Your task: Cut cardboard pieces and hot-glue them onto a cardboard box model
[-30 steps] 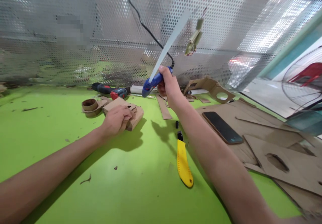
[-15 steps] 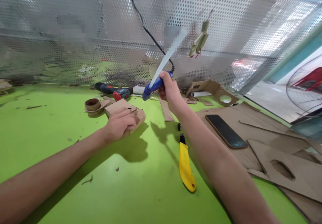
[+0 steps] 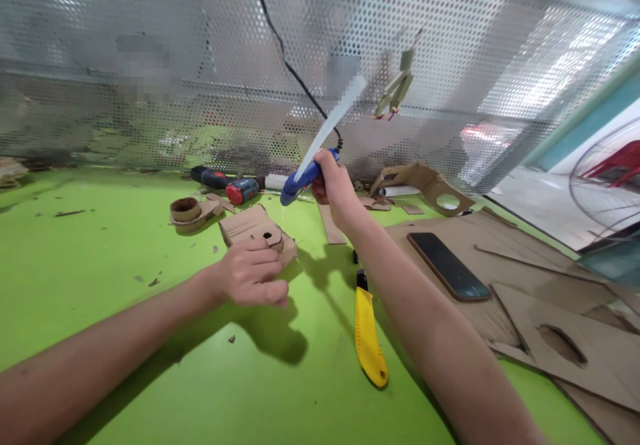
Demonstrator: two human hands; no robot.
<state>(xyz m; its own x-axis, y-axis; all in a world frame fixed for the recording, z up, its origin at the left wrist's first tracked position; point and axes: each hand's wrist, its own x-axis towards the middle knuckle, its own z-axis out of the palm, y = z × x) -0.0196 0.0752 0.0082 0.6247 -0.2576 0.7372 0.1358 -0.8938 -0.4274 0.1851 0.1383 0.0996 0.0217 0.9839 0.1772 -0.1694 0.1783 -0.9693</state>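
Note:
My right hand [image 3: 334, 181] is wrapped round a blue glue gun [image 3: 303, 181], held above the table with its nozzle pointing down to the left. A long whitish glue stick [image 3: 327, 128] rises from it, and a thin strand hangs below the tip. My left hand [image 3: 255, 271] is at the near edge of a folded cardboard piece [image 3: 245, 223], its fingers loosely bent and overlapping that edge, gripping nothing visible. The piece has a small dark hole near its right end. Between my forearms lies a yellow cutter [image 3: 369, 338].
On the green table [image 3: 210, 391] are a cardboard ring [image 3: 185, 209], a power tool [image 3: 243, 190] and a phone [image 3: 450, 266] on cardboard sheets [image 3: 530, 265]. Behind stands a perforated metal screen [image 3: 225, 65], with a black cable [image 3: 295, 65] in front.
My left hand has moved slightly right and nearer me, its fingers loosened from the cardboard piece, which now shows more of its top. The glue gun has shifted slightly down and left.

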